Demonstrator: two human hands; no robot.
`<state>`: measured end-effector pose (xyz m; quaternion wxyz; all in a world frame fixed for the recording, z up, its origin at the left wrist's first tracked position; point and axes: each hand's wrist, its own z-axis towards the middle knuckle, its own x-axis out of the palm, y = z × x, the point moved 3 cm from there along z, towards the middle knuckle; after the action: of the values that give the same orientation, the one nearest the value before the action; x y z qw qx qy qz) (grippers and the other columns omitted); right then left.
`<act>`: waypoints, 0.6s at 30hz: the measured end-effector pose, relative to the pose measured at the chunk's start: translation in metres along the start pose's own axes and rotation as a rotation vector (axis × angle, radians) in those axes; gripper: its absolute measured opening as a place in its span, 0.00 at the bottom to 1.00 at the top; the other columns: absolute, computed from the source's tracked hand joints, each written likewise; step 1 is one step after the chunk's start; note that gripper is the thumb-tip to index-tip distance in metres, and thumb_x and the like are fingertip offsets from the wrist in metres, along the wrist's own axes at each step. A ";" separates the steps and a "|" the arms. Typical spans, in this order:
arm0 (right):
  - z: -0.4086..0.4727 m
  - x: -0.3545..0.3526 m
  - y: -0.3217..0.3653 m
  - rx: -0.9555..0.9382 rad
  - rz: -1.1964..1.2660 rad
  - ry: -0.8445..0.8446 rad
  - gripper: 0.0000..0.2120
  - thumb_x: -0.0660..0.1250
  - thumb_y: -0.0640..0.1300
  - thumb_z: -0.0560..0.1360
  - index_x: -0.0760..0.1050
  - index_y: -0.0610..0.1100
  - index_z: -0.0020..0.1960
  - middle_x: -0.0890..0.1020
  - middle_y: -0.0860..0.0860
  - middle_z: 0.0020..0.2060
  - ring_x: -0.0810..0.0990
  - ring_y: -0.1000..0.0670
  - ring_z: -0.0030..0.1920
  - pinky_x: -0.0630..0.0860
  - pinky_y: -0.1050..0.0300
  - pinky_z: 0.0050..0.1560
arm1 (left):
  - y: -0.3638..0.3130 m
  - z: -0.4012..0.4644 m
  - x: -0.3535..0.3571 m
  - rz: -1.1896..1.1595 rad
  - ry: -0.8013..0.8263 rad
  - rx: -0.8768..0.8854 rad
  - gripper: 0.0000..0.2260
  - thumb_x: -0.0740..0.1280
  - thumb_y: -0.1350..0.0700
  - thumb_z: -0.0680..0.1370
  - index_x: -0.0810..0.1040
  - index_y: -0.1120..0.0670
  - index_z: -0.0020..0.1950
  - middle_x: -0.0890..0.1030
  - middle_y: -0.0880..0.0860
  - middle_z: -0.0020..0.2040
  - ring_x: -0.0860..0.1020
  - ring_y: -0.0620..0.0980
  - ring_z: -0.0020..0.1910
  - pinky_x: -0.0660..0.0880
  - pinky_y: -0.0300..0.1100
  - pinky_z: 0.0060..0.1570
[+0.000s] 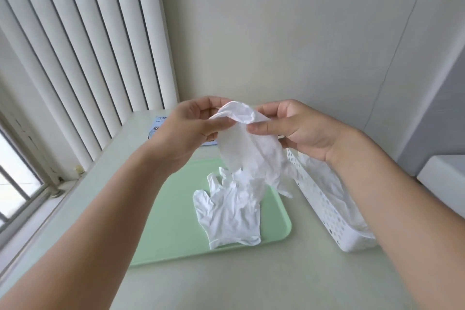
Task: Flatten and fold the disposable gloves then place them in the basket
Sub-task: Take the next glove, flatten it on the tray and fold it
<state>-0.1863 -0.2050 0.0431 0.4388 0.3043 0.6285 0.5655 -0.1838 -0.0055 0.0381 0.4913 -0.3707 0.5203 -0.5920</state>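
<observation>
Head view: right forearm [377, 196] hides most of the basket [324, 206].

Pale table [251, 282] with green tray [176, 234], white basket [319, 204], blue box [157, 123].

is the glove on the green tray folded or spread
Spread: the glove lies flat on the tray, fingers splayed, no fold visible.

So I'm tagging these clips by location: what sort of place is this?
Probably a plain indoor room, perhaps an office or clinic corner: a table pushed against a bare wall, vertical blinds over a window, and a tray with gloves.
</observation>
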 end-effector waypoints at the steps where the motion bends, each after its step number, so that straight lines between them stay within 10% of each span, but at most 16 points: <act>1: 0.000 0.001 0.003 -0.016 0.007 -0.007 0.20 0.75 0.49 0.69 0.83 0.44 0.60 0.86 0.44 0.52 0.84 0.47 0.51 0.79 0.56 0.50 | -0.005 0.003 0.003 0.000 0.012 0.012 0.11 0.74 0.66 0.75 0.83 0.56 0.56 0.84 0.57 0.50 0.80 0.50 0.44 0.75 0.41 0.46; 4: 0.006 0.002 0.009 -0.085 0.060 -0.131 0.11 0.70 0.47 0.78 0.84 0.42 0.56 0.87 0.46 0.51 0.86 0.48 0.51 0.82 0.55 0.53 | -0.010 0.009 0.007 -0.002 -0.018 0.015 0.18 0.74 0.69 0.73 0.80 0.54 0.59 0.83 0.56 0.51 0.81 0.49 0.40 0.74 0.37 0.37; 10: 0.008 0.000 0.007 -0.093 0.117 -0.145 0.07 0.69 0.44 0.79 0.84 0.43 0.52 0.87 0.46 0.48 0.85 0.49 0.47 0.82 0.54 0.48 | 0.005 0.003 0.006 -0.021 0.136 -0.153 0.24 0.72 0.72 0.71 0.78 0.61 0.66 0.84 0.60 0.60 0.82 0.58 0.61 0.79 0.48 0.62; 18: 0.004 0.005 -0.003 -0.032 0.147 -0.131 0.17 0.70 0.47 0.78 0.81 0.36 0.60 0.86 0.42 0.54 0.85 0.42 0.53 0.80 0.46 0.56 | 0.002 -0.006 -0.003 -0.037 0.111 -0.094 0.22 0.71 0.50 0.73 0.81 0.64 0.61 0.85 0.59 0.57 0.82 0.51 0.54 0.77 0.48 0.63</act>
<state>-0.1842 -0.1996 0.0397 0.4412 0.3788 0.5654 0.5850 -0.1883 -0.0008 0.0350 0.4328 -0.3697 0.5671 -0.5953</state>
